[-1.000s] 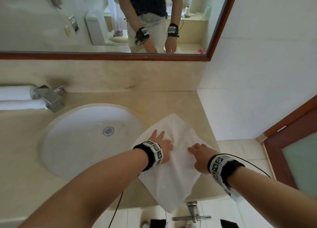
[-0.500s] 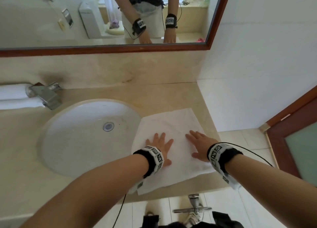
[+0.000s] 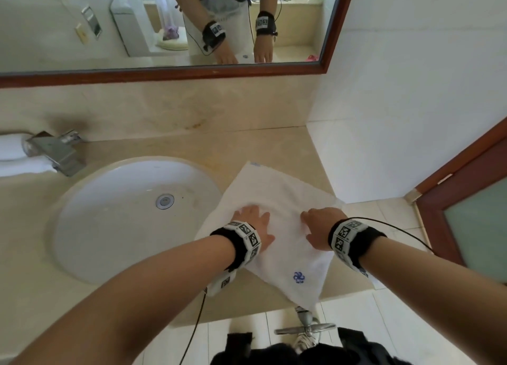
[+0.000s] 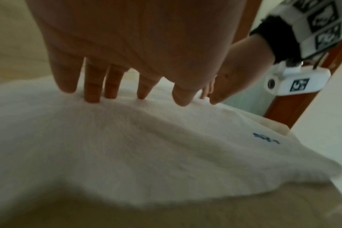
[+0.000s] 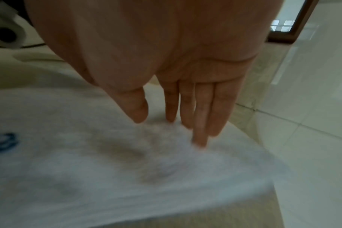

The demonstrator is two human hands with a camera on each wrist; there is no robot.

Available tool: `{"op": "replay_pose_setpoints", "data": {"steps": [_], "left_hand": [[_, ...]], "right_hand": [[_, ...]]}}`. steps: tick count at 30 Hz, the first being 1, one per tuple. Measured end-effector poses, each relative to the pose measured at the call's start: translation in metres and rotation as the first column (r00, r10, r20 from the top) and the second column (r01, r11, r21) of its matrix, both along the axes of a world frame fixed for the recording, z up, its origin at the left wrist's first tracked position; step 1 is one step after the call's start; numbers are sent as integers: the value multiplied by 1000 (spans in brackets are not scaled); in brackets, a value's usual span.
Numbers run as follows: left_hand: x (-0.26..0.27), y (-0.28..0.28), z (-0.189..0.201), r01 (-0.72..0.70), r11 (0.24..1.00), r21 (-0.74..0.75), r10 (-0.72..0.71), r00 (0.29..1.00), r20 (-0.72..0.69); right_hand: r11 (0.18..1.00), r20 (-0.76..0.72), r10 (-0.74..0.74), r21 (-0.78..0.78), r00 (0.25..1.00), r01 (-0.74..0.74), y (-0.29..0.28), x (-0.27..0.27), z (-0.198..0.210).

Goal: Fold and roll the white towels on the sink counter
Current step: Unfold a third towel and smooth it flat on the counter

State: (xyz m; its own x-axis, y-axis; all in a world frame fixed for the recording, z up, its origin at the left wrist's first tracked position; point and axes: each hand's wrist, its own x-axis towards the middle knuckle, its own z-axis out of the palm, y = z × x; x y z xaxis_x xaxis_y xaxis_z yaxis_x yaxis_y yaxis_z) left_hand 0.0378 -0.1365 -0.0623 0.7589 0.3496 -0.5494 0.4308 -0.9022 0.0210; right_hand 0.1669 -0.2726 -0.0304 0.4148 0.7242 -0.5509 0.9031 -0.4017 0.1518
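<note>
A white towel point(image 3: 277, 200) with a small blue emblem point(image 3: 298, 277) lies skewed on the beige counter point(image 3: 247, 145), right of the sink, one corner hanging over the front edge. My left hand point(image 3: 251, 217) rests flat on its middle, fingers straight and spread, tips on the cloth point(image 4: 127, 138). My right hand point(image 3: 319, 222) presses the towel point(image 5: 107, 162) beside it with straight fingers. Two rolled white towels point(image 3: 11, 150) lie behind the faucet at far left.
The oval white sink point(image 3: 131, 216) fills the counter's left half, with a chrome faucet point(image 3: 52, 150) at its back left. A wood-framed mirror point(image 3: 164, 73) hangs above. A white wall bounds the counter on the right, with a brown door point(image 3: 466, 200) beyond it.
The towel has turned on the counter from lying square to lying skewed, its emblem corner now over the front edge. Both hands stayed on it and shifted with it.
</note>
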Motion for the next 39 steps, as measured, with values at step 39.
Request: {"op": "replay_pose_setpoints", "data": {"steps": [39], "left_hand": [[11,4,-31,-36,998,-52,39,997,61]], "right_hand": [[988,-177,-89,110,980,110,16,-3,-39]]}}
